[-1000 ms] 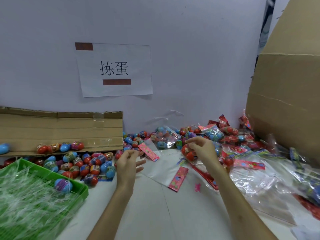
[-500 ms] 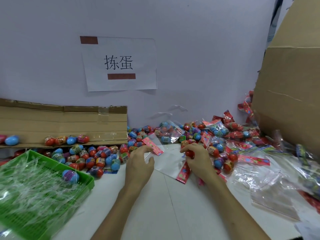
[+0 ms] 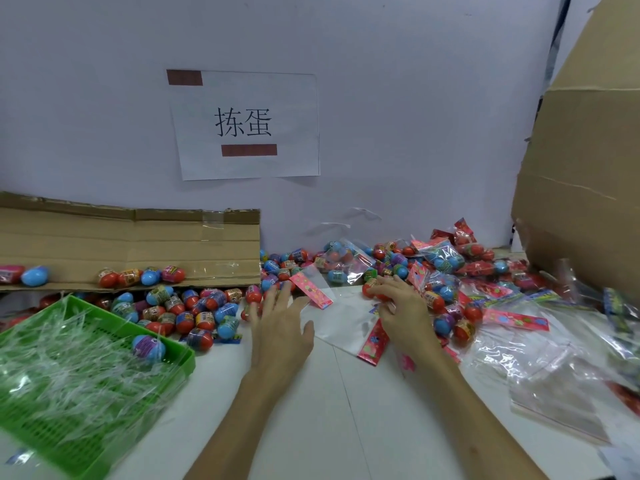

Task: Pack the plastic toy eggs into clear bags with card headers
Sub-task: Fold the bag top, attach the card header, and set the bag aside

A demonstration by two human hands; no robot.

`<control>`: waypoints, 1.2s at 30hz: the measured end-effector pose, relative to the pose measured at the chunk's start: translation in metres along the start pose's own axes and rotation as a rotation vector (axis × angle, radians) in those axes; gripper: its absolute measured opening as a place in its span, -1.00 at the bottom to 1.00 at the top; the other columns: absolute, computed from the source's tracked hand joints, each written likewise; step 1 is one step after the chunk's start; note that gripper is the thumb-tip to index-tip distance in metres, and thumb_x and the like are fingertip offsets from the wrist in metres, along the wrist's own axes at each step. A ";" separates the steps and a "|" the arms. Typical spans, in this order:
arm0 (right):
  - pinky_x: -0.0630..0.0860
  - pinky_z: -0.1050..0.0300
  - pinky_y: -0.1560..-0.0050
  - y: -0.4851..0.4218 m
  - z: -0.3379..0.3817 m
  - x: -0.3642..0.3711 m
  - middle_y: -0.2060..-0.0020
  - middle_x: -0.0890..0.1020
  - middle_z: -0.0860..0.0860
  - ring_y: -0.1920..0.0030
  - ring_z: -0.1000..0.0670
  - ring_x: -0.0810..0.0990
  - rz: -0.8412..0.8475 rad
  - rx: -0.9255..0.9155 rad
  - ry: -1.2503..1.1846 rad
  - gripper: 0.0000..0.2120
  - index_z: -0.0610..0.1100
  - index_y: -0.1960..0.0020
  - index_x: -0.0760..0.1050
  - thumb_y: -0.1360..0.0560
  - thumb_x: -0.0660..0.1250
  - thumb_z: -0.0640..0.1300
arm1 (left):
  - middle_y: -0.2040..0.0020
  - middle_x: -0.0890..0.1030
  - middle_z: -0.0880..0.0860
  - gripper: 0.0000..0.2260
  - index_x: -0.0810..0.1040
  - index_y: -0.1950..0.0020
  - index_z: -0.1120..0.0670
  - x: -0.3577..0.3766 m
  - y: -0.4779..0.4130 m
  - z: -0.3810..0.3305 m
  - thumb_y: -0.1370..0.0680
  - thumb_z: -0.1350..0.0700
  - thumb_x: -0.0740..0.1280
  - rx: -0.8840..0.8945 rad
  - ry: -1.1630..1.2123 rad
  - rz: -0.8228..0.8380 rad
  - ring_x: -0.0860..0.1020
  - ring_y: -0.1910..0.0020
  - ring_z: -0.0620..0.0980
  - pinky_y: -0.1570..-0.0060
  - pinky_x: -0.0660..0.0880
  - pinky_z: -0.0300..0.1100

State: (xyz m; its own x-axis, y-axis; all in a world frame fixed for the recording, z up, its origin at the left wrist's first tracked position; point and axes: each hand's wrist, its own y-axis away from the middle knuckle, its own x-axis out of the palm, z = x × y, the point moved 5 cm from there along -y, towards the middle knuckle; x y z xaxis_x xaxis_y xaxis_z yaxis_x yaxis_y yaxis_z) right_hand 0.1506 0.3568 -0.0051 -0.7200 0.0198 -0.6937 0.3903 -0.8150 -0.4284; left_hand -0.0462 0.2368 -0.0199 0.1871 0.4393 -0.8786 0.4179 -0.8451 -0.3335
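Left hand (image 3: 280, 327) fingers now spread, reaching toward eggs (image 3: 188, 320) – right hand (image 3: 403, 306) still curled round red egg (image 3: 372, 291), seemingly – bag (image 3: 343, 318) unfilled.

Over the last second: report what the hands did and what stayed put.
The left hand shifted left from the pink card header and opened, fingers spread toward the loose eggs. The right hand came down to the clear bag, still gripping a red egg. The green tray stayed put.

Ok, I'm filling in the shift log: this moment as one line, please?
left hand: open, fingers spread, beside loose eggs | right hand: holds red egg | clear bag: lying flat between hands
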 end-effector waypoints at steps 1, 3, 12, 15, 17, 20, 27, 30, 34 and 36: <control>0.31 -0.13 -0.52 0.000 0.003 0.004 -0.41 0.53 0.05 -0.46 -0.03 0.41 0.032 -0.017 0.031 -0.63 -0.01 -0.26 0.63 -0.54 0.39 -0.34 | -0.63 0.28 -0.06 -0.56 0.39 -0.54 -0.15 0.002 0.001 -0.004 -0.66 -0.07 0.29 0.041 0.067 0.016 0.19 -0.62 -0.02 -0.58 0.04 0.14; 0.45 -0.05 -0.41 -0.001 0.019 0.013 -0.42 0.51 0.06 -0.36 0.01 0.50 0.074 -0.086 -0.009 -0.63 -0.01 -0.33 0.59 -0.55 0.42 -0.25 | -0.49 0.48 -0.12 -0.64 0.47 -0.48 -0.15 0.006 0.003 -0.011 -0.67 -0.06 0.26 0.076 0.148 0.077 0.39 -0.47 -0.09 -0.52 0.21 0.08; 0.28 -0.22 -0.42 -0.041 0.051 0.084 -0.38 0.53 0.02 -0.40 -0.11 0.44 0.311 0.009 0.264 -0.64 0.04 -0.35 0.52 -0.59 0.33 0.09 | -0.30 0.62 -0.17 -0.74 0.59 -0.33 -0.16 0.008 0.005 -0.008 -0.65 -0.01 0.30 0.120 0.177 0.119 0.52 -0.29 -0.10 -0.34 0.42 -0.03; 0.42 -0.08 -0.19 -0.037 0.049 0.080 0.02 0.68 0.06 -0.05 -0.03 0.58 0.154 -0.005 0.223 -0.86 0.03 0.00 0.66 -0.55 0.35 0.01 | -0.35 0.59 -0.19 -0.70 0.56 -0.38 -0.17 0.009 0.005 -0.007 -0.65 -0.03 0.29 0.136 0.177 0.113 0.51 -0.31 -0.13 -0.35 0.42 -0.05; 0.46 0.04 0.04 -0.034 0.052 0.069 0.14 0.70 0.08 0.15 0.00 0.58 0.071 -0.011 0.148 -0.86 0.02 0.03 0.67 -0.58 0.34 -0.01 | -0.31 0.60 -0.18 -0.74 0.58 -0.33 -0.17 0.009 0.003 -0.007 -0.65 -0.02 0.27 0.144 0.157 0.124 0.52 -0.30 -0.10 -0.33 0.43 -0.04; 0.55 0.08 0.12 -0.034 0.057 0.044 0.17 0.73 0.06 0.21 0.02 0.67 0.057 0.057 -0.287 -0.87 -0.08 -0.04 0.70 -0.59 0.40 -0.06 | -0.30 0.61 -0.13 -0.74 0.56 -0.33 -0.15 0.010 0.002 -0.007 -0.66 -0.05 0.25 0.108 0.164 0.152 0.53 -0.28 -0.06 -0.34 0.42 0.00; 0.63 0.08 0.12 -0.010 0.032 0.028 0.13 0.71 -0.10 0.20 -0.06 0.71 0.231 0.451 -1.372 -0.75 -0.24 -0.10 0.63 -0.53 0.41 -0.09 | -0.25 0.66 -0.05 -0.68 0.44 -0.43 -0.05 -0.006 -0.003 -0.004 -0.69 -0.09 0.25 -0.270 1.026 0.080 0.59 -0.28 0.05 -0.33 0.46 0.07; 0.59 0.04 0.11 -0.009 0.015 0.027 0.15 0.73 -0.10 0.26 -0.05 0.71 0.083 0.535 -1.183 -0.79 -0.26 -0.11 0.62 -0.61 0.36 -0.12 | -0.08 0.75 0.02 -0.57 0.51 -0.35 -0.05 -0.011 -0.002 -0.006 -0.69 -0.24 0.05 -0.357 1.386 0.212 0.71 -0.08 0.05 -0.24 0.44 0.03; 0.64 0.12 0.25 -0.007 0.020 0.022 0.21 0.73 -0.13 0.34 -0.05 0.68 -0.022 0.455 -1.026 -0.82 -0.24 -0.06 0.64 -0.60 0.39 -0.12 | -0.13 0.74 0.06 -0.35 0.55 -0.35 -0.04 -0.014 0.000 -0.007 -0.56 -0.45 0.02 -0.343 1.478 0.325 0.72 -0.06 0.15 -0.13 0.54 0.05; 0.66 0.13 0.24 -0.007 0.024 0.019 0.24 0.73 -0.13 0.35 -0.06 0.69 -0.088 0.395 -0.962 -0.85 -0.23 -0.04 0.64 -0.59 0.40 -0.14 | -0.13 0.74 0.06 -0.30 0.56 -0.35 -0.02 -0.014 0.001 -0.008 -0.51 -0.49 0.04 -0.318 1.433 0.342 0.72 -0.02 0.14 -0.08 0.56 0.03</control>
State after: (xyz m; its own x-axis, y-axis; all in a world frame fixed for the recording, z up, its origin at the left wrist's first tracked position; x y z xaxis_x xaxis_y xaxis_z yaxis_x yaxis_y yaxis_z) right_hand 0.1208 0.3485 -0.0013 -0.9576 -0.2399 0.1593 0.2233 -0.9679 -0.1150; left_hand -0.0417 0.2320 -0.0050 0.9192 0.3165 0.2343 0.3104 -0.9485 0.0637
